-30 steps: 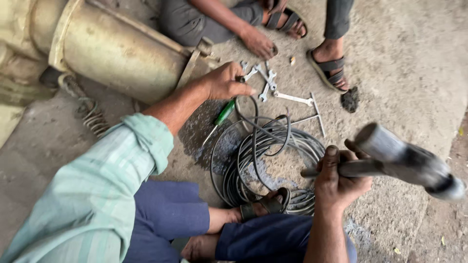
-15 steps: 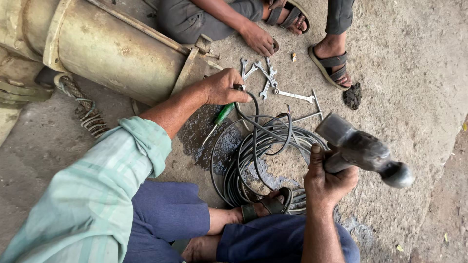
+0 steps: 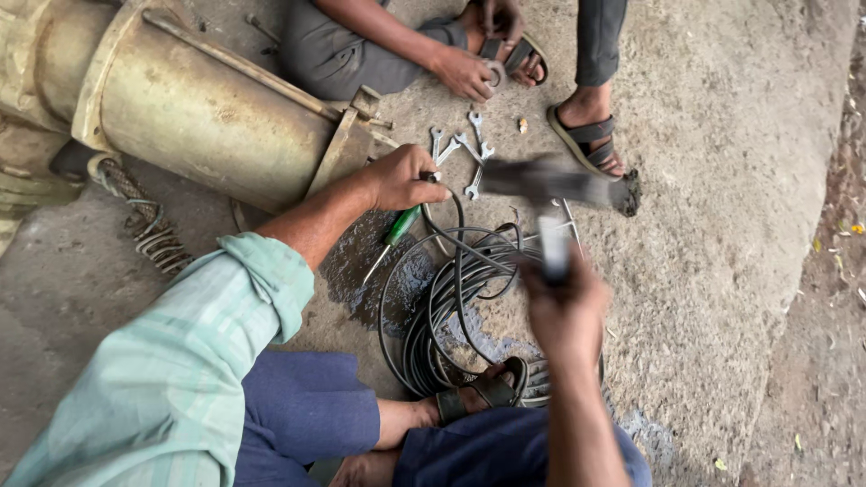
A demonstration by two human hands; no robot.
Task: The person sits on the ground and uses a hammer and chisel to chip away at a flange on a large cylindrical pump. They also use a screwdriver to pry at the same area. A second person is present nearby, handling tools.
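My left hand (image 3: 401,176) is closed around a short dark tool (image 3: 432,178), held beside the flange of a big rusty metal cylinder (image 3: 207,99). My right hand (image 3: 564,302) grips a hammer (image 3: 546,185) by its handle. The hammer is blurred with motion, and its head hangs just right of my left hand, above the ground. A green-handled screwdriver (image 3: 399,228) lies on a wet patch under my left wrist. A coil of black cable (image 3: 442,316) lies between my two arms.
Several spanners (image 3: 460,149) lie on the concrete past my left hand. Another person sits at the top, with a hand (image 3: 465,72) near the spanners and a sandalled foot (image 3: 586,135) on the ground. A coiled spring (image 3: 149,225) lies at the left.
The hammer has swung from far out on the right up and leftward towards my left hand. My left hand has stayed at the cylinder's flange.
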